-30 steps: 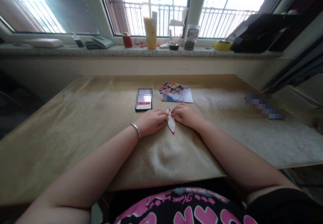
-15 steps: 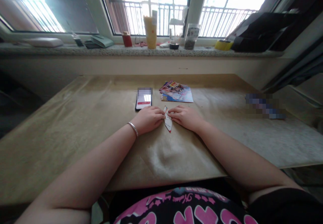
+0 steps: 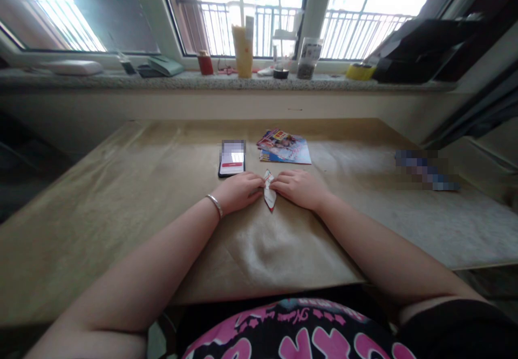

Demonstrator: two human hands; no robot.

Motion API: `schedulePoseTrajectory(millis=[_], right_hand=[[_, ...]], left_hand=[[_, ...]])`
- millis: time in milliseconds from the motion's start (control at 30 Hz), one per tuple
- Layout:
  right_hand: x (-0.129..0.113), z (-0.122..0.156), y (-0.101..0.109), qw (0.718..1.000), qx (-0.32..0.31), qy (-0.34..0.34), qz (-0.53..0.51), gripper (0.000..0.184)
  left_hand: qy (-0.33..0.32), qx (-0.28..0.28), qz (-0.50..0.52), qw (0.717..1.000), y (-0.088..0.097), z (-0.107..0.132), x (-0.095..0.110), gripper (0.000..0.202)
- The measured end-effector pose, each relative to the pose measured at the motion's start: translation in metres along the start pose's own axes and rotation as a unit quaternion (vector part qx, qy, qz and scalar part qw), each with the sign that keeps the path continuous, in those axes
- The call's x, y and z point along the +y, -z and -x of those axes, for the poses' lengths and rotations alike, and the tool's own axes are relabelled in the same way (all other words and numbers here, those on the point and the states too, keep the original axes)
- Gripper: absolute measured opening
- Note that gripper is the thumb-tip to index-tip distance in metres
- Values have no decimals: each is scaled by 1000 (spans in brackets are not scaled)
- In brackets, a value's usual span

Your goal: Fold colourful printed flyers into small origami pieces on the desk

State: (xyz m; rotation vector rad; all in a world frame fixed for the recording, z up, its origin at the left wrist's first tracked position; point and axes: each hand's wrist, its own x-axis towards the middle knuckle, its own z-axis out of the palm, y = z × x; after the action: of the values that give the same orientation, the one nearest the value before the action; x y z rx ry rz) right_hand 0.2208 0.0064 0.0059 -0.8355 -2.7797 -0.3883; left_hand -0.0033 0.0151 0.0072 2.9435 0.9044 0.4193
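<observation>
A small folded piece of paper (image 3: pixel 269 196), whitish with printed marks and red at its near tip, lies on the tablecloth between my hands. Its shape is narrow and pointed at both ends. My left hand (image 3: pixel 240 190) grips its left edge with fingers pressed together. From the other side, my right hand (image 3: pixel 299 188) has its closed fingertips on the paper's right edge. The thumbs are mostly hidden. Just beyond my left hand lies a phone (image 3: pixel 232 166) with a lit screen, and past the paper is a stack of colourful printed sheets (image 3: pixel 289 151).
A shiny beige cloth covers the table (image 3: pixel 121 208). At the far right lies a blurred-out bluish item (image 3: pixel 424 170). Along the windowsill (image 3: pixel 218 82) stand a yellow cup (image 3: pixel 243 51), a red jar (image 3: pixel 205 63), clear containers and a black bag (image 3: pixel 408 51).
The folded paper has turned slightly between my fingers, its near tip shifting a little to the left. My right fingers sit closer together; both hands stay at the paper.
</observation>
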Motion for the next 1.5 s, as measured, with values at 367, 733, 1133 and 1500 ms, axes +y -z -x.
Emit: schedulePoseTrajectory(millis=[367, 733, 1133, 1500], right_hand=[[1, 1, -7, 997, 30, -38, -67, 20], [0, -1, -17, 958, 103, -140, -230, 15], [-5, -2, -12, 970, 84, -134, -184, 13], [-12, -6, -1, 990, 38, -111, -75, 12]], left_hand=[[17, -9, -20, 1000, 1, -1, 7, 18], [19, 1, -54, 998, 3, -1, 11, 20], [24, -2, -175, 984, -2, -9, 16, 16], [37, 14, -164, 986, -4, -10, 16, 11]])
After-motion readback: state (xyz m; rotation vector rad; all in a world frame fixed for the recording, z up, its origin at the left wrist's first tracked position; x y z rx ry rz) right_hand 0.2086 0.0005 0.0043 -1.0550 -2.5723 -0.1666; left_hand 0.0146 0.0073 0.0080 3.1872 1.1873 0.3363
